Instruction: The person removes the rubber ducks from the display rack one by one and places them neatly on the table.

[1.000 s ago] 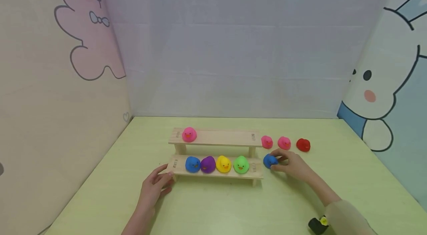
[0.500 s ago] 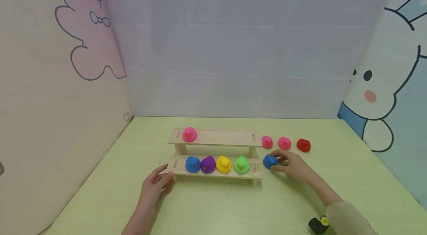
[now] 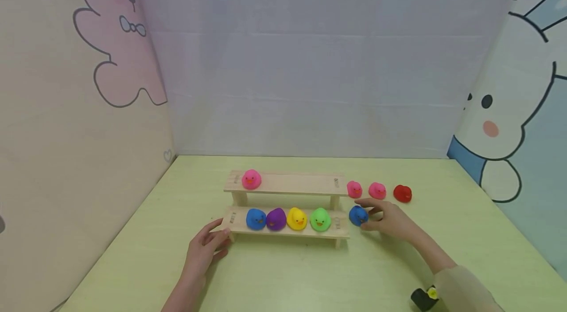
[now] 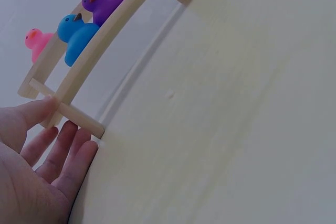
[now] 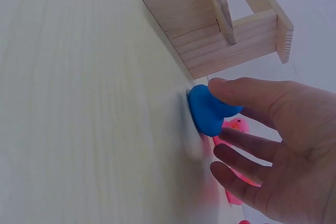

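A two-tier wooden stand (image 3: 288, 183) bears rubber ducks. A pink duck (image 3: 251, 179) sits on the upper tier; blue (image 3: 256, 219), purple (image 3: 276, 219), yellow (image 3: 297, 218) and green (image 3: 320, 219) ducks line the lower. At the lower tier's left end, my left hand (image 3: 204, 248) grips the plank, thumb on top and fingers beneath, also seen in the left wrist view. Another blue duck (image 5: 207, 111) stands on the table right of the stand. My right hand (image 3: 390, 221) surrounds it loosely with spread fingers; in the right wrist view the thumb overlaps it. Whether they touch I cannot tell.
Two pink ducks, one nearer the stand (image 3: 354, 189) and one beside it (image 3: 377, 191), and a red duck (image 3: 402, 193) lie behind my right hand. A small black-and-yellow object (image 3: 424, 298) lies by the right sleeve. Walls enclose the table (image 3: 310, 277) on the left, back and right.
My right hand's fingers have spread slightly away from the blue duck, which now shows more of its face. The left hand and the stand stay where they were.
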